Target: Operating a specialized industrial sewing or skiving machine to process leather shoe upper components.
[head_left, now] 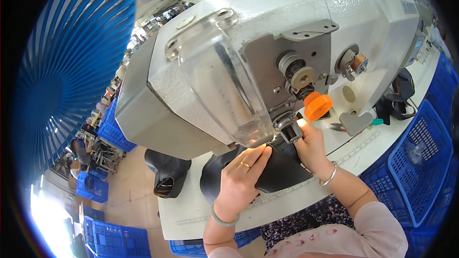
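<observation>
Two bare hands work at a large white-enamelled sewing machine [201, 7], with a smooth black leather piece [284, 169] lying between them on a white tabletop [189, 208], its upper edge running in below the machine's head. The left hand [241, 174], which wears a gold-coloured ring [245, 164], lies on the leather from the left, its visible fingers nearly straight and close together; their tips reach the lower end of a clear plastic guard [224, 86], and I cannot tell whether they pinch the leather. The right hand [313, 145] is partly curled at the leather's right side, its fingertips partly hidden beside the metal parts below a bright orange round knob [317, 106] — whether it grips the edge cannot be told. Each wrist carries a bangle. A pale ruler strip [356, 155] runs along the tabletop, beneath the leather's near corner. Another black leather piece [168, 172] hangs over the tabletop's left edge — well apart from the hands. To the right stands a blue plastic lattice crate [399, 181]; a blue-bladed fan [62, 81] fills the upper left.
</observation>
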Available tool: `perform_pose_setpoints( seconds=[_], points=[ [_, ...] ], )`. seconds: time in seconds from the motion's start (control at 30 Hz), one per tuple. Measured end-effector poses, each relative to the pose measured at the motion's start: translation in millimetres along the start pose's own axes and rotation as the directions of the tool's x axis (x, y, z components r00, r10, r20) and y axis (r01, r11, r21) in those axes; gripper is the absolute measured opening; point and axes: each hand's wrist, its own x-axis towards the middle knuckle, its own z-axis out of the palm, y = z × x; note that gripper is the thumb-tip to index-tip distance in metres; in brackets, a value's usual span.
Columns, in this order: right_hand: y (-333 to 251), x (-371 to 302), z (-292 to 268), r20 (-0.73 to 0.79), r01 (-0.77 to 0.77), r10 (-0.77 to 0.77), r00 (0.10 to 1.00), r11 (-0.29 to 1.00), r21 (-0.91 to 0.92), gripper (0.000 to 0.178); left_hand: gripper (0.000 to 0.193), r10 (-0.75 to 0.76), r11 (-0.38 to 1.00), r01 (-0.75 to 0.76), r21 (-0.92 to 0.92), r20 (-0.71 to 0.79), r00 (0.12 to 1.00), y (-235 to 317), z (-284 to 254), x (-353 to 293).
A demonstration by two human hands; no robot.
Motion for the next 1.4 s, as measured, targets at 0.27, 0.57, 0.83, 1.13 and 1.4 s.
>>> perform_pose_setpoints(
  seconds=[0.27, 0.57, 0.83, 1.13, 1.4],
  points=[
    [-5.8, -6.6, 0.2, -0.03, 0.032, -0.034, 0.999, 0.997, -0.071, 0.029, 0.066, 0.01, 0.989, 0.009, -0.149, 0.13, 0.991, -9.6, -16.6, 0.1],
    [-2.4, 7.4, -5.4, 0.014, 0.201, -0.202, 0.979, 0.965, -0.168, 0.028, 0.058, -0.118, 0.99, 0.11, -0.087, -0.09, 0.989, -0.1, 17.7, -11.5],
    [1.9, 9.8, -7.3, 0.113, 0.071, -0.066, 0.991, 0.997, -0.035, 0.03, 0.054, -0.121, 0.976, 0.083, -0.204, -0.18, 0.976, -3.7, 21.2, -9.1],
    [-13.7, 0.2, -7.2, 0.074, 0.066, -0.057, 0.996, 0.99, -0.124, 0.028, 0.06, -0.011, 0.998, 0.002, -0.059, -0.143, 0.99, -2.5, 14.6, -8.2],
    [-17.8, -4.6, -4.0, 0.058, 0.045, -0.035, 0.998, 0.983, -0.179, 0.03, 0.048, -0.039, 0.996, 0.033, -0.086, -0.071, 0.997, -4.5, 7.8, -9.0]
  ],
)
